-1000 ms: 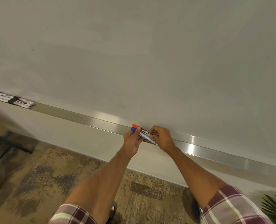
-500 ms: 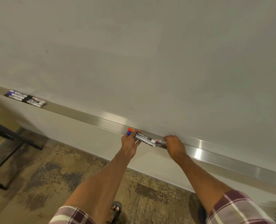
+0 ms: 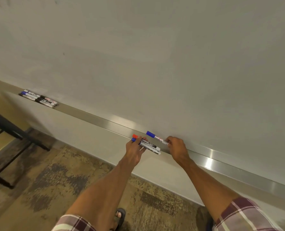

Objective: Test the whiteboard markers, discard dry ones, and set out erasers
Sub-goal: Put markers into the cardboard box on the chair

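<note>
A large whiteboard [image 3: 155,55] fills the upper view, with a metal tray [image 3: 91,116] along its bottom edge. My left hand [image 3: 135,151] grips a bundle of markers [image 3: 149,145], one red-capped and one blue-capped, just in front of the tray. My right hand [image 3: 177,148] pinches a single blue-capped marker [image 3: 156,137] by its tail end, its cap pointing left close to the board. Several more markers [image 3: 38,98] lie in a group on the tray at far left. No eraser is visible.
A dark table frame [image 3: 6,130] stands at the left over a patterned brown carpet [image 3: 55,180]. My sandalled foot [image 3: 120,215] shows below my arms. The tray runs on to the right edge of view.
My right hand has drawn one blue-capped marker out of the bundle and lifted it up to the right, near the board. The view has shifted right, and my left hand still holds the rest.
</note>
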Action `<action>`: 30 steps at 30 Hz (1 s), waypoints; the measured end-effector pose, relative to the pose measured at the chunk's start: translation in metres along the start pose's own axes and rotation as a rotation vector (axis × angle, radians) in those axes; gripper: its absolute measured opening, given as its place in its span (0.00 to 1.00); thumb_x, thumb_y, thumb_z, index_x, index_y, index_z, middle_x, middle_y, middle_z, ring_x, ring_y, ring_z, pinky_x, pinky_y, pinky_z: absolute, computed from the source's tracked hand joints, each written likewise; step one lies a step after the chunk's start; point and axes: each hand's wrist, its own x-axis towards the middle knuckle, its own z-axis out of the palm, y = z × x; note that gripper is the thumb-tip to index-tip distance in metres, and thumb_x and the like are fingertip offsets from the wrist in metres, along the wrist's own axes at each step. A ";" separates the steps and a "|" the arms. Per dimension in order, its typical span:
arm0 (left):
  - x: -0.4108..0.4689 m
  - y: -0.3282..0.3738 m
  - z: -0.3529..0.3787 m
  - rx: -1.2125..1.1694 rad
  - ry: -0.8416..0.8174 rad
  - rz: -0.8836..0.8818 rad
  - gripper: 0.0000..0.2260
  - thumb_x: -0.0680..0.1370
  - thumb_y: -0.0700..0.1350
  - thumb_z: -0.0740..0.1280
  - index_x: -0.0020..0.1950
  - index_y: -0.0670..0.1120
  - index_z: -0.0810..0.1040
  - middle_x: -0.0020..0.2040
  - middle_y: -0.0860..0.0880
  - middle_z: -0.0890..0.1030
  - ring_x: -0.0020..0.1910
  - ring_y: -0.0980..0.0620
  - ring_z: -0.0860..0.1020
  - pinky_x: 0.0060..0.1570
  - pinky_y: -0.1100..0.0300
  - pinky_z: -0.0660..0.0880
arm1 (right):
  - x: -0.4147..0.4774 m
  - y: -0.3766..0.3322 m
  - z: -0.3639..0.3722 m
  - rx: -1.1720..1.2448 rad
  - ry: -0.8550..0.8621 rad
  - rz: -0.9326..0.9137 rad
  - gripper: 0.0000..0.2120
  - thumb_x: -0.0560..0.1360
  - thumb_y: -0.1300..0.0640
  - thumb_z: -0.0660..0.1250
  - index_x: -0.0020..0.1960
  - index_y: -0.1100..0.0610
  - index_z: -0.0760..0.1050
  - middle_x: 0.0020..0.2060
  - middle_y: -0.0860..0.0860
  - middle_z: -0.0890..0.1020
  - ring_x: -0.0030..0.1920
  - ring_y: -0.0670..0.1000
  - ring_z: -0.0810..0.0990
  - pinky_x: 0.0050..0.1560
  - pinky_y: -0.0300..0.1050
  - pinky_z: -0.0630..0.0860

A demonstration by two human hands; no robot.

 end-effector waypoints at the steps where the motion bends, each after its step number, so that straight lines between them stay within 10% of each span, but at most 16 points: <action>1: -0.003 0.002 -0.001 0.001 0.002 0.004 0.06 0.82 0.40 0.62 0.53 0.38 0.75 0.50 0.39 0.82 0.50 0.41 0.81 0.54 0.44 0.77 | 0.001 -0.005 0.000 0.039 -0.006 -0.021 0.09 0.76 0.65 0.63 0.52 0.58 0.79 0.45 0.56 0.81 0.43 0.53 0.78 0.45 0.47 0.75; 16: -0.035 0.081 -0.080 -0.097 0.058 0.186 0.06 0.80 0.34 0.64 0.56 0.36 0.74 0.49 0.39 0.80 0.46 0.42 0.81 0.41 0.53 0.80 | 0.000 -0.142 0.042 0.124 -0.204 -0.308 0.11 0.79 0.63 0.60 0.56 0.60 0.79 0.47 0.56 0.82 0.41 0.49 0.78 0.34 0.28 0.67; 30: -0.050 0.205 -0.249 -0.165 0.290 0.278 0.10 0.75 0.32 0.69 0.56 0.35 0.77 0.50 0.38 0.81 0.44 0.44 0.82 0.38 0.53 0.80 | -0.011 -0.338 0.142 0.105 -0.281 -0.486 0.12 0.78 0.65 0.61 0.56 0.58 0.80 0.49 0.55 0.82 0.45 0.51 0.78 0.46 0.42 0.75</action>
